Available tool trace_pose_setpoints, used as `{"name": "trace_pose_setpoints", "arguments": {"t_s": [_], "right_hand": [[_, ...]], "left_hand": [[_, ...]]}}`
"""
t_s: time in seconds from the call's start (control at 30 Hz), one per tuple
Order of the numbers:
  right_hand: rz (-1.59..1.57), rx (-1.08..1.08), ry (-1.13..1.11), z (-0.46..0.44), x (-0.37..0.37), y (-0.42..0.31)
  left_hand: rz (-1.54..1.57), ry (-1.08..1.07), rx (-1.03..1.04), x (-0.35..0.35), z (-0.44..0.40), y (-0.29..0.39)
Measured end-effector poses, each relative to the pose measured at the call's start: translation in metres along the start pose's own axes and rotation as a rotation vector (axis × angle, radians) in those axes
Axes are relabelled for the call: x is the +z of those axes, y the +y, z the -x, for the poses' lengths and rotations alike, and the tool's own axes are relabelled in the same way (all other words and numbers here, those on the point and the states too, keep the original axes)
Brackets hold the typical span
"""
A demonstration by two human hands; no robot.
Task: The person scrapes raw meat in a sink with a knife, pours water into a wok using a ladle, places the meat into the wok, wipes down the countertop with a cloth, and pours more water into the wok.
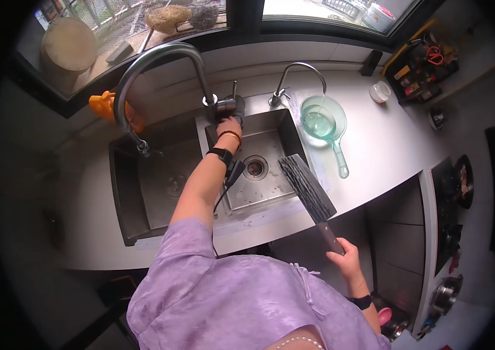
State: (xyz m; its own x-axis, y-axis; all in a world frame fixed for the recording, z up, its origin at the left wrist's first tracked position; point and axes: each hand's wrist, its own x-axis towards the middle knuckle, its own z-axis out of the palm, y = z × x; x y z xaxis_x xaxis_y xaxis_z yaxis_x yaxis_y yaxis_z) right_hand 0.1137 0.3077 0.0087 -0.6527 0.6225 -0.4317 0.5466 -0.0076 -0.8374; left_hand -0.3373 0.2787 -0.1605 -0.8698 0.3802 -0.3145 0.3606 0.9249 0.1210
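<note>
My right hand (346, 258) is wrapped round the brown handle of a cleaver (307, 186). Its wide blade, dark and streaked on the face I see, tilts up and left over the front right rim of the double sink (224, 201). My left hand (229, 126) reaches across the sink to the base of the large tap (194, 58). Its fingers are closed at a dark grey, soft-looking thing (239, 108) beside the tap's lever; exactly what they grip is partly hidden.
A pale green water ladle (339, 149) lies on the counter under the small tap (304, 65). An orange item (103, 105) stands behind the sink's left side. A small white jar (380, 91) and a rack of packets (413, 79) are at the right.
</note>
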Motion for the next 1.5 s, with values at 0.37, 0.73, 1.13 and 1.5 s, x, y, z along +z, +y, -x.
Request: {"name": "trace_pose_setpoints", "arguments": {"t_s": [0.37, 0.73, 1.13, 1.5], "right_hand": [[-0.951, 0.105, -0.404, 0.006, 0.017, -0.013], [-0.848, 0.305, -0.440, -0.036, 0.058, -0.028], [-0.964, 0.339, -0.658, -0.006, 0.047, -0.013], [-0.962, 0.242, -0.160, 0.097, -0.027, 0.040]], "left_hand": [[0.154, -0.054, -0.036, -0.031, 0.049, -0.080], [0.653, 0.335, 0.845, -0.095, 0.254, -0.014], [0.312, 0.411, 0.699, -0.046, 0.181, -0.012], [0.593, 0.191, 0.860, -0.049, 0.198, 0.025]]}}
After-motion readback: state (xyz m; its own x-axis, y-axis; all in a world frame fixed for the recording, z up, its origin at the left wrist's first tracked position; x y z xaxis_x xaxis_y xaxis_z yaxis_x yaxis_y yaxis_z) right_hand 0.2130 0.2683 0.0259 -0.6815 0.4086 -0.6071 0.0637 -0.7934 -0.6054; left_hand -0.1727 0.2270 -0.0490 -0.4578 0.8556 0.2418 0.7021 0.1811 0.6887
